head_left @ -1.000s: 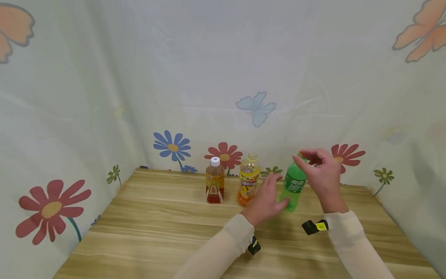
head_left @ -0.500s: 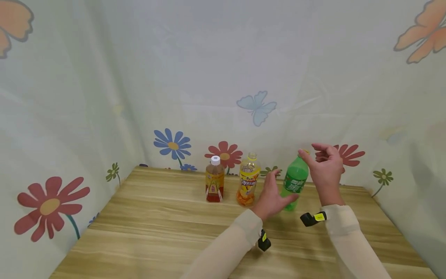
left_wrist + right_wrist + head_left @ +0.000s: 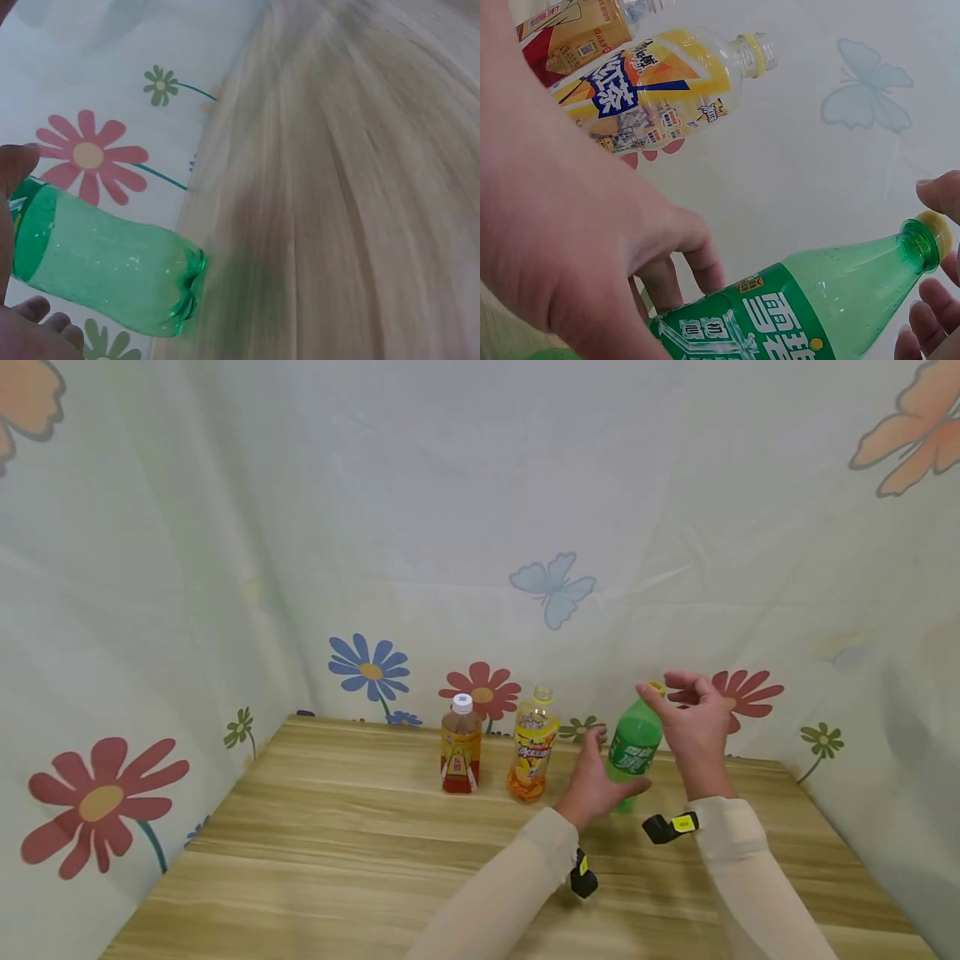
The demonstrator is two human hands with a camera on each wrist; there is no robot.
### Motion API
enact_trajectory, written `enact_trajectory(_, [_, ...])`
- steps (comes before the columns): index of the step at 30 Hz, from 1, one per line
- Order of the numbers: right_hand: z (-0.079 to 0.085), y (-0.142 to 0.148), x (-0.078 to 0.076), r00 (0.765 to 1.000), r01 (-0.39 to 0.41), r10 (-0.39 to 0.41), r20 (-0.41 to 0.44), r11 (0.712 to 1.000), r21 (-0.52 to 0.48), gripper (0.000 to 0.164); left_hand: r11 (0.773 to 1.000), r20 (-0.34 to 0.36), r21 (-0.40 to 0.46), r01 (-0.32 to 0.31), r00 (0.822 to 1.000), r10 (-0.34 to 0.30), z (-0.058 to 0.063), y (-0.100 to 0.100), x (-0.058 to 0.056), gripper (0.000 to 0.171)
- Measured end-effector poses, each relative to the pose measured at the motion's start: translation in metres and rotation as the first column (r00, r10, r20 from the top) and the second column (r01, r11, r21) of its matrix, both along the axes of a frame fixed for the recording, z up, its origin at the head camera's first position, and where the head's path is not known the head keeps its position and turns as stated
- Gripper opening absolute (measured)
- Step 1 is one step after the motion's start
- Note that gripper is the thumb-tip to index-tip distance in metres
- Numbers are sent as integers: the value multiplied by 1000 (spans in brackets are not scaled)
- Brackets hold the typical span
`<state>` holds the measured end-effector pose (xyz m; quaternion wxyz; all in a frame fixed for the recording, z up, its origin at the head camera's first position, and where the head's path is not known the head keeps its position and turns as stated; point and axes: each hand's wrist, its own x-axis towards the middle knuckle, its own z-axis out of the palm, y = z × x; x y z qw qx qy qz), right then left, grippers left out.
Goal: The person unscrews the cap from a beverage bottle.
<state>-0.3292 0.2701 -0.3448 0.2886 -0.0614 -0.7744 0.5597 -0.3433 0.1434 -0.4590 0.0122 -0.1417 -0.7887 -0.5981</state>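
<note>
A green soda bottle (image 3: 636, 737) with a green label and yellow cap (image 3: 934, 234) leans slightly right at the table's right side. My left hand (image 3: 596, 789) holds its body, thumb across the front and fingers curling behind the label. Around the cap, my right hand (image 3: 696, 727) has its thumb on one side and its index finger on the other, the other fingers loosely bent. Left of my left hand stands an uncapped clear bottle (image 3: 534, 747) with a yellow label and some orange drink. Farther left is a white-capped bottle (image 3: 461, 752) of reddish-brown drink.
The wood-grain table (image 3: 337, 860) meets a pale curtain (image 3: 420, 527) printed with flowers and butterflies at its back and sides. Both upright bottles stand in a row near the rear edge.
My left hand has shifted right, its thumb now farther across the green bottle. My right hand's fingers spread away from the cap, then came back around it. The other bottles stay put.
</note>
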Motion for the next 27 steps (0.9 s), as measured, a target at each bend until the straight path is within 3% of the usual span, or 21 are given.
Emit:
enact_trajectory(9, [-1,-1,-1,1000,-4,4,26,1000,-20,58,999,-50,23,25,998,-24,-9,8,-7,95])
enact_trajectory(16, [-2,-1,-3,999,-11,12,37,1000,-28,52,999,-90,14,42,995,-40,-13,10,-13,84])
enact_trajectory(27, [-1,-4,2,999,0,0,43,1000,1,55,995,-56,47,93,994,-90,-18,11,-12,67])
